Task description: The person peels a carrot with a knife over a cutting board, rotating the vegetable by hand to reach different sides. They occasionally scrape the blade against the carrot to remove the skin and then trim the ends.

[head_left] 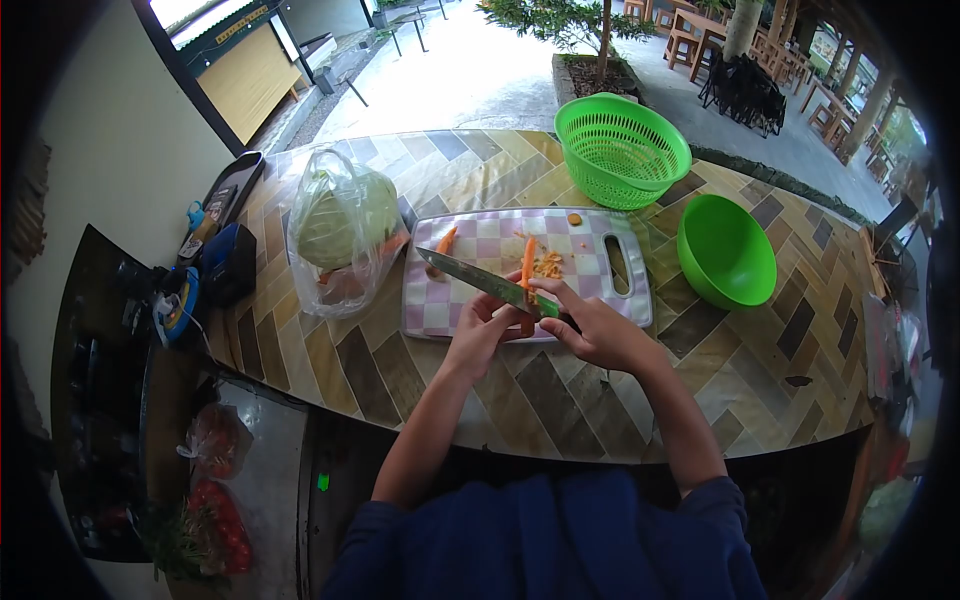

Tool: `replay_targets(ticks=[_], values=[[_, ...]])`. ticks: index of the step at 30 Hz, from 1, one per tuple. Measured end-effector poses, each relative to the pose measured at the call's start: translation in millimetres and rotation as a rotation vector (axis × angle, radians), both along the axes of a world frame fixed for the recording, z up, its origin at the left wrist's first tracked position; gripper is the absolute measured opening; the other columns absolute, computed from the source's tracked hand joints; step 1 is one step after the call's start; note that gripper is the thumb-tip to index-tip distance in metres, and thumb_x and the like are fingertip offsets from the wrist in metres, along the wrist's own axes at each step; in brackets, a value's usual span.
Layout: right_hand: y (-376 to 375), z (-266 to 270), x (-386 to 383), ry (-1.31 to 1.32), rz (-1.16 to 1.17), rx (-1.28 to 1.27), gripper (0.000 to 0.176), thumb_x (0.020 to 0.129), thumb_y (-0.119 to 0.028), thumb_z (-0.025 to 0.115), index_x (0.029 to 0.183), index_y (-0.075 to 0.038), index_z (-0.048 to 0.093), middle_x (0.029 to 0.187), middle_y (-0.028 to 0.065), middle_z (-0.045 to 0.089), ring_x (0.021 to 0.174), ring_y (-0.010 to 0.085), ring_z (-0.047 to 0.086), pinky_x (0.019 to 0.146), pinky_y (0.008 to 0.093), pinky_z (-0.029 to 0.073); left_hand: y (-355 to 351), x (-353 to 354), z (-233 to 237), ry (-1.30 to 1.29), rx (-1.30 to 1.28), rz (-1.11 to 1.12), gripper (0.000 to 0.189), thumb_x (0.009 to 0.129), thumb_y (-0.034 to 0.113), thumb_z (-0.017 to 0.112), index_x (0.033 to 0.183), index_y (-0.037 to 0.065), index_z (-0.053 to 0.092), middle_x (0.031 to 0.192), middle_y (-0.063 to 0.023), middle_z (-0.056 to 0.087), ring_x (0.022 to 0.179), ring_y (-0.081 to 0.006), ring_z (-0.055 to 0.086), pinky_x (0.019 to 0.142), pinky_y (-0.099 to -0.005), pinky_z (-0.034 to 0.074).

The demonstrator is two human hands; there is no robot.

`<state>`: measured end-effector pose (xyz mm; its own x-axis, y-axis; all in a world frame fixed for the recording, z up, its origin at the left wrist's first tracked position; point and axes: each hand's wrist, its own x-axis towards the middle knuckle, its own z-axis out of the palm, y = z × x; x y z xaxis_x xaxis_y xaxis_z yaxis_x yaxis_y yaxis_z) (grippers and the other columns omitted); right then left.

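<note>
In the head view, my left hand [478, 333] is closed around the lower part of a carrot [528, 262], which stands roughly upright over the cutting board. My right hand [606, 334] grips the green handle of a knife [472, 276]. Its blade crosses the carrot and points to the upper left. Under both hands lies a pink-and-white checkered cutting board [425, 318]. Orange peelings [548, 265] are heaped beside the carrot. Another carrot piece [443, 246] rests on the board's left side, and a small round carrot end [574, 219] sits near its top edge.
A clear plastic bag with a cabbage [348, 222] stands left of the board. Behind right is a green colander [620, 150], with a green bowl [727, 250] nearer. A dark tray [232, 190] and blue tape dispenser [180, 308] are at the left. Bagged red vegetables [222, 525] lie below.
</note>
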<state>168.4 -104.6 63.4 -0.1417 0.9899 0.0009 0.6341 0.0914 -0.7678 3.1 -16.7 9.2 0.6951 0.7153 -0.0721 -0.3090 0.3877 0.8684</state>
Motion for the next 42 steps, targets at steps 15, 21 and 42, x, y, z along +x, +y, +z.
replay_targets(ticks=[15, 21, 42], values=[[0, 2, -3, -0.003, -0.012, 0.037, 0.043, 0.089, -0.027, 0.046, 0.126, -0.014, 0.029, 0.067, 0.0216, 0.057, 0.070, 0.0400, 0.058, 0.063, 0.0450, 0.041, 0, -1, 3, -0.017, 0.023, 0.002, 0.045, 0.085, 0.008, 0.055, 0.126, 0.003, 0.041, 0.093, -0.0029, 0.059, 0.073, -0.0095, 0.058, 0.070, -0.0236, 0.050], [2, 3, -2, -0.021, -0.016, -0.018, 0.043, 0.089, -0.028, 0.046, 0.126, -0.015, 0.028, 0.070, 0.0209, 0.058, 0.073, 0.0393, 0.058, 0.065, 0.0430, 0.042, 0, -2, 1, -0.012, 0.044, 0.004, 0.044, 0.085, 0.008, 0.054, 0.127, 0.003, 0.040, 0.096, -0.0037, 0.059, 0.075, -0.0098, 0.058, 0.071, -0.0243, 0.050], [4, -2, -4, -0.049, -0.027, 0.009, 0.043, 0.089, -0.025, 0.047, 0.126, -0.017, 0.027, 0.064, 0.0195, 0.055, 0.065, 0.0396, 0.056, 0.059, 0.0434, 0.039, 1, 0, -3, 0.016, 0.059, 0.018, 0.041, 0.085, 0.005, 0.052, 0.124, 0.003, 0.043, 0.098, -0.0050, 0.059, 0.076, -0.0107, 0.059, 0.074, -0.0284, 0.052]])
